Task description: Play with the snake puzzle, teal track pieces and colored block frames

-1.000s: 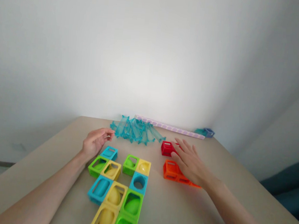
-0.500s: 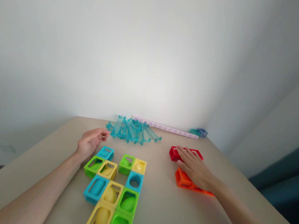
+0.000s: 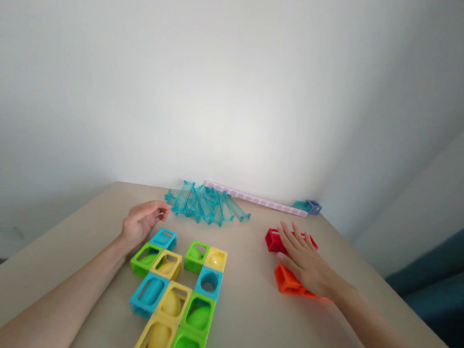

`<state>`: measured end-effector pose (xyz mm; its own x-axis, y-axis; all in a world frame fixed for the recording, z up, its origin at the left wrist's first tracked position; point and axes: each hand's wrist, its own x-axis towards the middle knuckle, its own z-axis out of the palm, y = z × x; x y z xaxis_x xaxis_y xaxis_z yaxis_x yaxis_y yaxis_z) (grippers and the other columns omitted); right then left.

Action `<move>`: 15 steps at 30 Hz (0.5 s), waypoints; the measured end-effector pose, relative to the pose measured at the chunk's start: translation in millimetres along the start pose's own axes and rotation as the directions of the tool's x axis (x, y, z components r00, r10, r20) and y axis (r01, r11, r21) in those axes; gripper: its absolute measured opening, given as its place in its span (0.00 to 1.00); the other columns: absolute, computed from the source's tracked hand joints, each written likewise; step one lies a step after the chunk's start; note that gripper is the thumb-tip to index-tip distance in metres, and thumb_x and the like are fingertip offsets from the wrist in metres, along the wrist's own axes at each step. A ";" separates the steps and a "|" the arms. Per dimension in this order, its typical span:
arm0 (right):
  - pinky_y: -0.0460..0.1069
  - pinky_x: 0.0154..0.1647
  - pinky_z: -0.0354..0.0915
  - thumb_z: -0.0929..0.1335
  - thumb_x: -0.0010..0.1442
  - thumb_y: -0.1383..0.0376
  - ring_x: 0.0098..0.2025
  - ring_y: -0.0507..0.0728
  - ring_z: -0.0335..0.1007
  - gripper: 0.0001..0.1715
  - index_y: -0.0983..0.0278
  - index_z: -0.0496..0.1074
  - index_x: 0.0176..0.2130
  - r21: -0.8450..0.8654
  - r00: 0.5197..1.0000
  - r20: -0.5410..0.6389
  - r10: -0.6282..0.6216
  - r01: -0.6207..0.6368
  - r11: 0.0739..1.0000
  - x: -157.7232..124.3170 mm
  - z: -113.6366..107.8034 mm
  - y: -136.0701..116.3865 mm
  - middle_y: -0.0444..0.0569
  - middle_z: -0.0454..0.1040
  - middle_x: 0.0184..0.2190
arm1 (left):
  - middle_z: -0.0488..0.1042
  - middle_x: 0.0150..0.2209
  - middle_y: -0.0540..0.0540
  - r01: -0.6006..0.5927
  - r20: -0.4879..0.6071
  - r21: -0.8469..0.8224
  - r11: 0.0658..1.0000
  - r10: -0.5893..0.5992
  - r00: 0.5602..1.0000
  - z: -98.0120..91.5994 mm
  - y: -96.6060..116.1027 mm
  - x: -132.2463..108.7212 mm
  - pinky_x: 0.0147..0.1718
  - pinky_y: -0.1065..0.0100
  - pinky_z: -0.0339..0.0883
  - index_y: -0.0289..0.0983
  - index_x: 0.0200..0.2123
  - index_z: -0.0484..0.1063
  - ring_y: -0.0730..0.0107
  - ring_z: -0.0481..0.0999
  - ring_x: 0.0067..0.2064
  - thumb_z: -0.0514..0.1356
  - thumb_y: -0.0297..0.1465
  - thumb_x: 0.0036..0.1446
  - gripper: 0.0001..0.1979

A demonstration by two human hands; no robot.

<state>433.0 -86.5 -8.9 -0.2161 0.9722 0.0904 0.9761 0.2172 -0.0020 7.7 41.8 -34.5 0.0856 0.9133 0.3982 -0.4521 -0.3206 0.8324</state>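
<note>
My right hand (image 3: 306, 259) lies palm down with its fingers spread, across a red block piece (image 3: 274, 239) and an orange block piece (image 3: 285, 280). Its fingers reach over the red one, and the palm covers part of the orange one; contact beneath is hidden. My left hand (image 3: 143, 223) rests on the table with fingers loosely curled in, nothing visible in them. Nearest to it are a blue cube (image 3: 164, 238) and a green cube (image 3: 145, 259). Yellow cubes (image 3: 172, 300), green cubes and blue cubes sit joined in front of me.
Clear teal track pieces (image 3: 205, 203) lie piled at the back of the table (image 3: 239, 315). Behind them a long lilac patterned strip (image 3: 258, 200) lies along the wall. A dark blue cube (image 3: 313, 207) sits in the far right corner. Dark teal curtain (image 3: 441, 290) hangs at right.
The red and orange pieces have shifted slightly to the right along with my right hand, whose fingers are now more spread. My left hand and the joined cubes stay nearly still.
</note>
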 end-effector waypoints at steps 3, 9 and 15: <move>0.67 0.66 0.35 0.50 0.66 0.45 0.69 0.65 0.22 0.40 0.59 0.31 0.68 0.045 0.999 0.054 -0.005 0.003 0.999 5.4 -2.9 1.9 0.47 0.34 0.69 | 0.76 0.26 0.39 -0.006 -0.003 -0.004 1.000 0.006 1.000 0.1 0.6 -0.3 0.28 0.67 0.63 0.30 0.29 0.81 0.64 0.72 0.30 0.60 0.34 0.46 0.14; 0.63 0.68 0.35 0.49 0.65 0.44 0.69 0.63 0.28 0.41 0.62 0.40 0.68 0.118 0.992 0.123 -0.016 0.002 0.993 14.4 -9.0 6.6 0.47 0.38 0.69 | 0.76 0.26 0.39 -0.001 -0.005 -0.008 1.000 0.001 1.000 -0.9 0.9 -0.6 0.27 0.67 0.63 0.30 0.29 0.80 0.64 0.72 0.30 0.60 0.34 0.46 0.14; 0.62 0.68 0.36 0.50 0.66 0.45 0.69 0.62 0.29 0.38 0.58 0.43 0.68 0.137 0.992 0.108 -0.064 0.049 0.989 20.6 -9.4 20.1 0.44 0.38 0.69 | 0.76 0.26 0.39 -0.008 -0.001 -0.014 1.000 0.008 1.000 -3.9 -1.2 -0.4 0.28 0.67 0.63 0.29 0.30 0.80 0.65 0.72 0.29 0.60 0.34 0.47 0.14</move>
<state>448.4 -62.9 2.3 -0.2788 0.9602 -0.0175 0.9523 0.2741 -0.1343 4.7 42.8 -37.1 0.0812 0.9111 0.4041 -0.4650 -0.3240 0.8239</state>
